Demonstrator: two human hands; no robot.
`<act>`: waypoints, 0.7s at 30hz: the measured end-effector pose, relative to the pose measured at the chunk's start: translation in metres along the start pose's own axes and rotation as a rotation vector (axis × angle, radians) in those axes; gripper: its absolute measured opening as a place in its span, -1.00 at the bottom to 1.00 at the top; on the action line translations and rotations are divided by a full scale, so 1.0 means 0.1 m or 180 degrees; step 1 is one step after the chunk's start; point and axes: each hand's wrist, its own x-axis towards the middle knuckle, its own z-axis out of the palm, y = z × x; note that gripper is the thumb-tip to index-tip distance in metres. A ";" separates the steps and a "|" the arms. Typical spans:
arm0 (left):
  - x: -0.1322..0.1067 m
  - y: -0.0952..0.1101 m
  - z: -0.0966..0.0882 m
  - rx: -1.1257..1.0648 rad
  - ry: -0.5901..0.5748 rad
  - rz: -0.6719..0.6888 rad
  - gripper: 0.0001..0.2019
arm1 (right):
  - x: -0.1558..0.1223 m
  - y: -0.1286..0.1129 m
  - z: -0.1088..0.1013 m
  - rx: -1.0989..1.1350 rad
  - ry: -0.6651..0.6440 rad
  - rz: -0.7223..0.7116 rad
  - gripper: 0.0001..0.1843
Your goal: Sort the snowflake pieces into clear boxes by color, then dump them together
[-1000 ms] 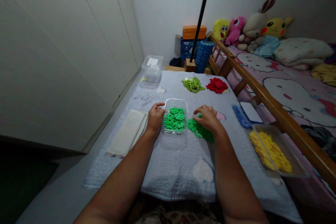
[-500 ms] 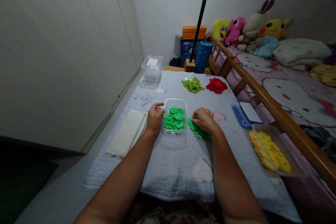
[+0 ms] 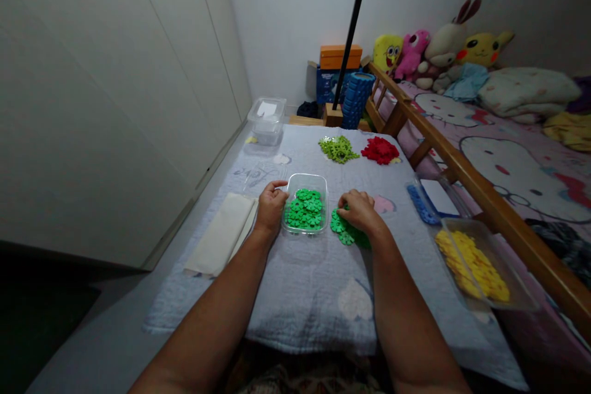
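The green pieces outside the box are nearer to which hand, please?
Right: the right hand is over the green pieces outside the clear box, while the left hand is at the box's opposite side.

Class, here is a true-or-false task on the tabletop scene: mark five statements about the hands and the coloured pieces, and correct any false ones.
1. The left hand is at the left side of the clear container. True.
2. The red pile lies to the right of the lime-green pile. True.
3. The right hand is on the red pile. False: it is at the green pile beside the clear container.
4. The folded cream cloth lies to the right of the clear container. False: it lies to the left.
5. The clear container holds blue pieces. False: it holds green pieces.
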 end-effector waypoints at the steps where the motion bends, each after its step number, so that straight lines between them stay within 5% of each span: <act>1: 0.00 0.00 0.00 -0.0001 0.0002 -0.0002 -0.61 | 0.00 0.00 0.00 0.0019 -0.0028 -0.0001 -0.88; 13: -0.01 0.01 0.00 0.0019 -0.0009 -0.0017 -0.59 | 0.02 0.06 0.06 0.0169 0.0128 -0.0081 -0.93; 18: -0.02 0.03 0.00 0.0060 0.0004 -0.0003 -0.60 | 0.01 0.14 -0.07 0.1526 0.0087 -0.0258 -0.97; 21: -0.03 0.05 0.01 0.0066 0.0012 -0.0001 -0.60 | -0.01 0.08 -0.17 0.2353 0.0467 -0.0493 -0.89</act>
